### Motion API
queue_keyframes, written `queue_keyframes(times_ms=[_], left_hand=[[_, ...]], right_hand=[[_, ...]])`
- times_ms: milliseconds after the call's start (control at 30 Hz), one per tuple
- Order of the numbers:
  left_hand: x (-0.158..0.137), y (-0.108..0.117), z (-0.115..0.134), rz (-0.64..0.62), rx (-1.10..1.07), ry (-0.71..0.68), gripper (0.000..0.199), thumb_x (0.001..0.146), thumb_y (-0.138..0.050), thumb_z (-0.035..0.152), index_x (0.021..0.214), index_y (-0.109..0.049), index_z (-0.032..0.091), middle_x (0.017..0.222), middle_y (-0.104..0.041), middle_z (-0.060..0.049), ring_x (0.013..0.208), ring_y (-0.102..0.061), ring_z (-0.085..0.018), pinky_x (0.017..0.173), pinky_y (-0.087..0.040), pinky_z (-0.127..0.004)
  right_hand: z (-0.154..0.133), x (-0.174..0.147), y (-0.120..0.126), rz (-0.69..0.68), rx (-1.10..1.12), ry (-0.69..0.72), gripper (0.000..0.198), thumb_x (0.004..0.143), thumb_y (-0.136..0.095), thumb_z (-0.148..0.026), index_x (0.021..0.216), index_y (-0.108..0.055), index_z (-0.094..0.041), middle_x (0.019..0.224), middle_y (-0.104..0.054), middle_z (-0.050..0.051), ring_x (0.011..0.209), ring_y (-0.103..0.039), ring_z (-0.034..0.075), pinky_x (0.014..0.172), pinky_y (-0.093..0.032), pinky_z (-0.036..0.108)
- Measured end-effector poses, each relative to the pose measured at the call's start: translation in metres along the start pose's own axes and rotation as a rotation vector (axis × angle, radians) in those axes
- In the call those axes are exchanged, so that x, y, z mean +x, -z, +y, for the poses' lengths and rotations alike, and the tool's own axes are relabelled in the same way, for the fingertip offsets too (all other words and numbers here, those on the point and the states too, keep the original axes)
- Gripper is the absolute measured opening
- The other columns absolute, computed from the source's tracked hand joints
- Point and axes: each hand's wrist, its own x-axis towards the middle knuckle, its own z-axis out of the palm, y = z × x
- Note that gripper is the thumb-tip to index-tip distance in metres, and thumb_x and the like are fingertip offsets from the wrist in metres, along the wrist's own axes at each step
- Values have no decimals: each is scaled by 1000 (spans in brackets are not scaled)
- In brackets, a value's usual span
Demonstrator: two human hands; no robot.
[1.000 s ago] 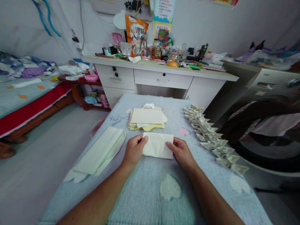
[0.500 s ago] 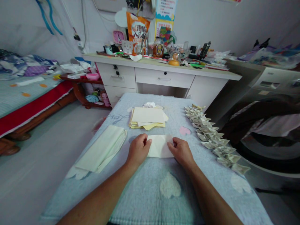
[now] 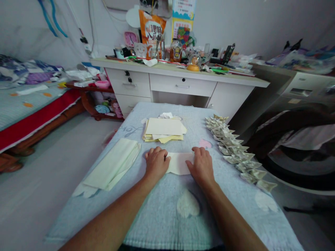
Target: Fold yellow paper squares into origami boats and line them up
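Observation:
A cream sheet of paper (image 3: pixel 180 163) lies low over the cloth, its near edge bowed. My left hand (image 3: pixel 156 162) grips its left end, thumb on top and fingers curled at the far side. At the right end, my right hand (image 3: pixel 202 164) holds it with the thumb on the paper and the fingers reaching over the far corner. Just beyond is a stack of cream and yellow paper (image 3: pixel 164 127). Folded pale green paper or cloth (image 3: pixel 113 164) rests left of my left hand. Several folded paper pieces with pointed tips (image 3: pixel 235 148) form a row on the right.
A light blue patterned cloth (image 3: pixel 157 216) covers the table. Behind it stands a white desk (image 3: pixel 183 85) crowded with a jar (image 3: pixel 176 52), an orange snack bag (image 3: pixel 151 33) and other items. A washing machine (image 3: pixel 300 104) is at right, a bed (image 3: pixel 28 94) at left.
Both hands have turned flatter over the paper, with their fingers stretched further forward. The paper's near edge has gone from straight to bowed. The camera view has shifted slightly.

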Motion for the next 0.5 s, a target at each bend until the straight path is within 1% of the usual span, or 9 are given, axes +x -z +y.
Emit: queue_keyframes(times_ms=[33,67,133,200,267,333,500], left_hand=[[0,0,0,-4,5,-1,13,81,-59,33,76,-61,22,89,-61,-3,92,-49,-23,75,-26,-35],[0,0,0,-8,9,-2,13,81,-58,33,76,-61,22,89,-61,-3,92,-49,-23,76,-27,-35],[0,1,0,-13,16,-4,13,82,-58,33,76,-61,22,89,-61,-3,93,-49,-24,77,-27,-36],[1,1,0,-17,16,-5,14,82,-57,34,76,-60,22,89,-61,-4,93,-49,-24,78,-28,-37],[1,0,0,-20,12,-2,14,82,-57,34,76,-60,22,89,-61,-4,94,-50,-24,79,-28,-37],[2,0,-1,-21,5,4,14,82,-57,34,76,-60,22,89,-62,-3,94,-51,-24,80,-29,-37],[2,0,-1,-13,9,35,15,81,-58,36,75,-61,22,89,-62,-4,93,-51,-25,79,-30,-37]], right_hand=[[-3,-1,1,27,-10,53,38,78,-65,-22,115,-57,-16,110,-58,13,101,-50,28,83,-37,36],[-7,-2,2,20,5,121,34,80,-63,-21,114,-59,-17,113,-57,12,102,-49,27,85,-37,37],[-13,-4,2,-58,65,275,24,85,-59,-19,108,-64,-20,111,-57,9,101,-48,24,86,-37,35],[-17,-6,0,-136,100,381,21,87,-56,-20,106,-65,-21,111,-58,8,100,-48,22,87,-36,34],[-18,-6,-2,-184,84,420,23,88,-57,-22,109,-64,-23,113,-58,7,102,-48,21,88,-34,35],[-18,-7,-3,-216,42,428,24,89,-56,-24,112,-63,-24,115,-58,6,105,-49,21,90,-32,36],[-21,-8,-1,-251,-63,426,25,96,-44,-24,114,-61,-27,114,-60,6,105,-51,22,92,-27,41]])
